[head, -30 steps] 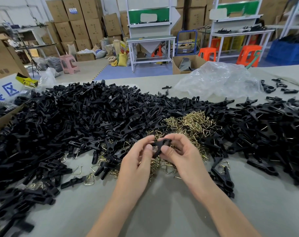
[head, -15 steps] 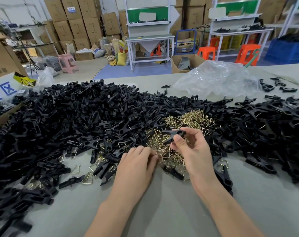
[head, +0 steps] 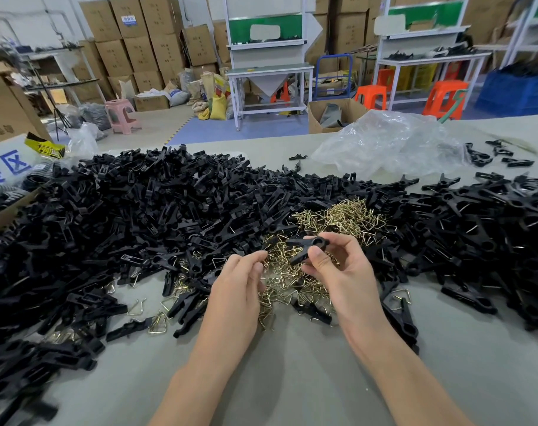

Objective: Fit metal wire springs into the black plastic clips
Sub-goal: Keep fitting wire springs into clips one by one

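My right hand (head: 343, 269) pinches a black plastic clip (head: 306, 247) between thumb and fingers, holding it above the heap of brass-coloured wire springs (head: 332, 219). My left hand (head: 238, 281) hovers just left of it over the springs, fingertips bunched together; whether they hold a spring is hidden. A big pile of black clip parts (head: 132, 216) covers the table to the left and behind. Another pile of black clips (head: 482, 219) lies to the right.
A crumpled clear plastic bag (head: 390, 142) lies at the back right of the grey table (head: 292, 379). A cardboard box (head: 3, 210) sits at the left edge. Loose springs and clips (head: 157, 324) lie scattered near my left forearm.
My left hand left the clip, dipped into the springs and has lifted back with fingers bunched. My right hand kept the clip and moved it right and away.
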### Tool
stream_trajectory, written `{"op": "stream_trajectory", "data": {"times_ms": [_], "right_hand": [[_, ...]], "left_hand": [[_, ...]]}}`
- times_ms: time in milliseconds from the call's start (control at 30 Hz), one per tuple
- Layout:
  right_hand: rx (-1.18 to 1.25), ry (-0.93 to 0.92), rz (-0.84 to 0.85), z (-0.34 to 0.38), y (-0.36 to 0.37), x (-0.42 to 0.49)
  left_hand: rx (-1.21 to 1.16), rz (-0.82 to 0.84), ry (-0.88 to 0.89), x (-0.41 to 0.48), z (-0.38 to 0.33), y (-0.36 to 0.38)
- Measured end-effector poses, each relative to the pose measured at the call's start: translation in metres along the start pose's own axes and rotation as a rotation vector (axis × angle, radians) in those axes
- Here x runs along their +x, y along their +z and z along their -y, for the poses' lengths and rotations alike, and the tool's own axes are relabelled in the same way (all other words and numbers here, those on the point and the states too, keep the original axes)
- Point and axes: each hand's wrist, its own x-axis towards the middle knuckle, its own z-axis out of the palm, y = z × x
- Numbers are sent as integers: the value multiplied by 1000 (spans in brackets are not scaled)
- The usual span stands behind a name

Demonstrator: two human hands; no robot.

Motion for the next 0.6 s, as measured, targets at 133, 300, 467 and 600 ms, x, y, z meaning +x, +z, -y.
{"op": "stream_trajectory", "data": {"times_ms": [133, 300, 467, 600], "right_hand": [[9, 10, 24, -1, 2, 0], [35, 17, 87, 1, 3, -3], [21, 20, 151, 1, 3, -5], [-37, -5, 205, 2, 3, -5]], "left_hand": [[-21, 44, 7, 1, -3, 1], [-339, -42, -130, 3, -7, -6], [-644, 37, -233, 6, -8, -6], [-656, 115, -240, 4, -6, -5]]}}
